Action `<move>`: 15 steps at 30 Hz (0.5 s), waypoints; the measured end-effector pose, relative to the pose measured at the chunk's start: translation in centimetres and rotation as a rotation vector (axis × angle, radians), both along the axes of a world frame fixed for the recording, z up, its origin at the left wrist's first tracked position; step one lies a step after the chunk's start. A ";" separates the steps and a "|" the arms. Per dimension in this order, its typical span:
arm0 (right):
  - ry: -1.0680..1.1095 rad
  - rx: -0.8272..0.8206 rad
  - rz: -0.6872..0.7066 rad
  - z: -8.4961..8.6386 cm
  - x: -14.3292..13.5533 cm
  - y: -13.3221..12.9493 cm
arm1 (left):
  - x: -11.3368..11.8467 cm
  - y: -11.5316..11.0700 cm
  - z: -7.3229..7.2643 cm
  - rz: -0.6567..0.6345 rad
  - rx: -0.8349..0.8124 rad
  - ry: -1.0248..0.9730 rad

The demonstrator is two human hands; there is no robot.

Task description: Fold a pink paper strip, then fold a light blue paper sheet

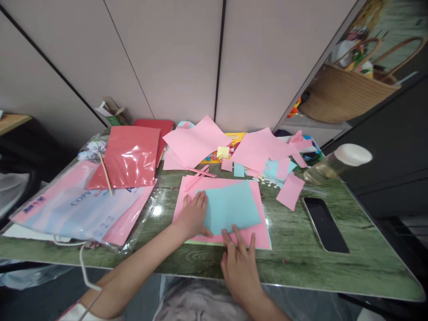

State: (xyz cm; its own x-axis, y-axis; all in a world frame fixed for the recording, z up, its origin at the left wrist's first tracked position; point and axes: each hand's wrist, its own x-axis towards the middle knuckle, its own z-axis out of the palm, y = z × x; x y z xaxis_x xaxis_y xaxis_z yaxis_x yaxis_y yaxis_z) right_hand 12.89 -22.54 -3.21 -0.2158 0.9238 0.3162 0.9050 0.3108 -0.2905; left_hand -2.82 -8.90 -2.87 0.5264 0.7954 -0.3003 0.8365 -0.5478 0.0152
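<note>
A light blue sheet of paper [232, 205] lies on top of pink sheets [264, 232] in front of me. My left hand [195, 216] rests on the blue sheet's left edge, fingers stretched out and pointing away from me. At the near edge of the same sheet, my right hand [240, 258] touches down with its fingertips, the fingers spread apart. Neither hand grips anything. Thin pink paper strips [197, 176] lie just beyond my left hand, partly over the pink sheets.
Left are a plastic bag of paper [87, 209], a red packet [130, 156] and a wooden stick [105, 174]. Pink sheets [197, 142] and paper scraps [290, 191] cover the back. A phone [325, 224] and a white-capped bottle [334, 165] are at right, by the green table's [377, 272] edge.
</note>
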 end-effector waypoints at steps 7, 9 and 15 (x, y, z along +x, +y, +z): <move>-0.132 -0.039 -0.191 0.0 5.2 -0.9 | -0.1 0.1 0.1 0.004 -0.002 -0.001; -0.155 -0.041 -0.263 -0.1 6.6 -1.1 | -0.1 0.1 0.2 -0.001 -0.005 0.003; -0.251 -0.004 -0.344 -0.1 8.5 -1.6 | -0.1 0.1 0.3 -0.006 -0.003 0.005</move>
State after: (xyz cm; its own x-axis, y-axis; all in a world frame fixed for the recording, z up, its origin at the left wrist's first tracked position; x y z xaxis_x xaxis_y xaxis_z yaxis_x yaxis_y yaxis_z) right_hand 21.38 -24.14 -3.34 0.0354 0.9565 0.2896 0.9986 -0.0222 -0.0486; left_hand -2.88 -8.80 -2.56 0.5297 0.7912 -0.3056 0.8331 -0.5530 0.0125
